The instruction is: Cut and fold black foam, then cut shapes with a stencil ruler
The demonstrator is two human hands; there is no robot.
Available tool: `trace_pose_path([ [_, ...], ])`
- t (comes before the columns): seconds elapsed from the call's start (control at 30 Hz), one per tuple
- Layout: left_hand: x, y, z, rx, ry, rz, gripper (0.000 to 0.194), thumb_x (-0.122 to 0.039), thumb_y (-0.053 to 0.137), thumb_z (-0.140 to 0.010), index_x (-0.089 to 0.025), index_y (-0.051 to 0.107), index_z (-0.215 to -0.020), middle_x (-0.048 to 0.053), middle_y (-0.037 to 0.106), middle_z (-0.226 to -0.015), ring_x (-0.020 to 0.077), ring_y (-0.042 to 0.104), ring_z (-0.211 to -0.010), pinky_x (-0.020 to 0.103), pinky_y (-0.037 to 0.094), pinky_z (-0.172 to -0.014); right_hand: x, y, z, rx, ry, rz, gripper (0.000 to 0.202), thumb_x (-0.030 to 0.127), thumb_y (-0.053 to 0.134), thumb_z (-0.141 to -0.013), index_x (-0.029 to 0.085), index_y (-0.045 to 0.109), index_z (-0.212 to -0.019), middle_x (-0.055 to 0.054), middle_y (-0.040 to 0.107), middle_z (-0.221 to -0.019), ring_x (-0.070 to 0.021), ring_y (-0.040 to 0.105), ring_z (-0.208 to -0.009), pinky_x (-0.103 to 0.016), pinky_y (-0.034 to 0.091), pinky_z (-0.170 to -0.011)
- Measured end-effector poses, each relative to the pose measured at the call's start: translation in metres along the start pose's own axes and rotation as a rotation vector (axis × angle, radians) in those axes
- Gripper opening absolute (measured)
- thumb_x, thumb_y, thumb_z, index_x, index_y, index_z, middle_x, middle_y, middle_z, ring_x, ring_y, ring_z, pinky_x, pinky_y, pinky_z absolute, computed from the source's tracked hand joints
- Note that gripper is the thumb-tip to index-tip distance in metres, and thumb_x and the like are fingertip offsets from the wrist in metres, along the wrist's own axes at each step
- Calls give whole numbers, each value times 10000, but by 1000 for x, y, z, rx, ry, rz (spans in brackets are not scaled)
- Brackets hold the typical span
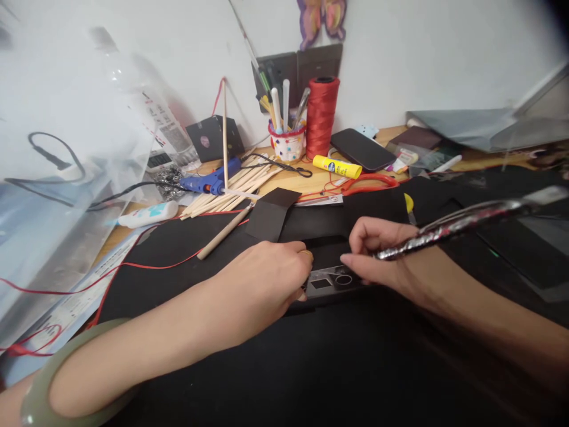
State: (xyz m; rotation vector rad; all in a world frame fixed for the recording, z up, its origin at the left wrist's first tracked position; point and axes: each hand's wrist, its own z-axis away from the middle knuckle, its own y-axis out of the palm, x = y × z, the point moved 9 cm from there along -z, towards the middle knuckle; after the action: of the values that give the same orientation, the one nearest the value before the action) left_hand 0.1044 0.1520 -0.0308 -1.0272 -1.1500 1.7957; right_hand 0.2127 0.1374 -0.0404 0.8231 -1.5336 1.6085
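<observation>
A small black card piece (328,283) lies between my hands, with a square and a circle outlined in silver on its front. My left hand (271,273) is closed at its left end, fingers curled and partly hidden. At the right end is my right hand (377,249), thumb and fingers bent at the card's edge. A pen (444,230) with a shiny dark and red patterned barrel lies in my right hand, slanting up to the right. Just behind my left hand stands a folded black card (273,213).
Behind are a blue glue gun (208,181), wooden sticks (240,190), a pen cup (288,139), a red thread spool (322,115), a yellow glue stick (336,167), a phone (363,149) and orange-handled scissors (371,182). A wooden-handled tool (224,231) lies left on the black mat (155,279).
</observation>
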Motion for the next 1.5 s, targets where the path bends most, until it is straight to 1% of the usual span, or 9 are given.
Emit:
trace_pose_path([
  [0.23, -7, -3, 1, 28, 53, 0, 260, -108, 535, -765, -186, 478, -1006, 13, 524, -909, 166, 584, -702, 257, 425, -568, -13, -3, 4, -49, 46, -34, 212, 150, 535, -683, 197, 368, -561, 88, 347, -494, -61, 298, -454, -200, 213, -414],
  [0.33, -9, -2, 2, 47, 79, -7, 386, -113, 482, -798, -264, 440, -1151, -2, 503, -907, 160, 591, -682, 263, 432, -577, -14, -4, 2, -43, 77, -89, 189, 153, 524, -688, 197, 382, -571, 86, 377, -494, -67, 384, -462, -198, 245, -427],
  [0.53, -12, -1, 4, 71, 95, -34, 431, -122, 431, -826, -354, 458, -1188, -6, 491, -889, 142, 590, -658, 246, 440, -573, -20, -7, 5, -66, 189, -202, 203, 197, 527, -715, 195, 378, -576, 79, 410, -498, -128, 592, -554, -207, 349, -488],
  [0.67, -15, 0, 4, 106, 108, -75, 355, -129, 406, -846, -307, 525, -1128, 13, 493, -921, 128, 577, -651, 241, 457, -599, -20, -5, 4, -56, 148, -175, 242, 284, 544, -740, 196, 382, -584, 86, 393, -466, -79, 480, -429, -196, 283, -424],
  [0.8, -18, 1, 5, 102, 132, -132, 361, -125, 380, -850, -291, 521, -1139, 25, 491, -908, 136, 568, -647, 249, 457, -593, -10, 0, 4, -25, 22, -126, 223, 225, 559, -719, 194, 383, -584, 92, 342, -479, -52, 298, -426, -199, 204, -411],
  [0.97, -18, 2, 2, 59, 157, -214, 451, -82, 402, -800, -317, 498, -1173, 21, 492, -881, 134, 551, -595, 241, 412, -522, -1, 1, 9, -46, -36, -18, 217, 193, 534, -722, 196, 364, -586, 84, 315, -511, -62, 278, -469, -201, 204, -423],
  [1.2, -17, 1, -2, 0, 180, -252, 400, -84, 393, -833, -314, 537, -1127, 9, 510, -862, 123, 553, -594, 232, 373, -516, 3, 2, 11, -40, -79, 88, 215, 218, 550, -718, 195, 385, -581, 82, 332, -493, -62, 298, -456, -202, 211, -418],
  [1.3, -17, 1, -1, -15, 192, -254, 385, -91, 404, -837, -315, 544, -1116, 4, 504, -856, 116, 547, -582, 230, 368, -505, -1, -7, 9, -86, -50, 58, 231, 250, 545, -741, 200, 385, -582, 81, 347, -485, -65, 312, -443, -204, 225, -410],
  [1.5, -18, 1, -1, 19, 171, -187, 327, -156, 367, -879, -306, 561, -1095, 10, 517, -960, 108, 555, -592, 236, 420, -552, 5, -47, 7, -279, -48, 115, 307, 363, 538, -786, 205, 396, -565, 70, 399, -462, -67, 335, -406, -225, 249, -401],
])
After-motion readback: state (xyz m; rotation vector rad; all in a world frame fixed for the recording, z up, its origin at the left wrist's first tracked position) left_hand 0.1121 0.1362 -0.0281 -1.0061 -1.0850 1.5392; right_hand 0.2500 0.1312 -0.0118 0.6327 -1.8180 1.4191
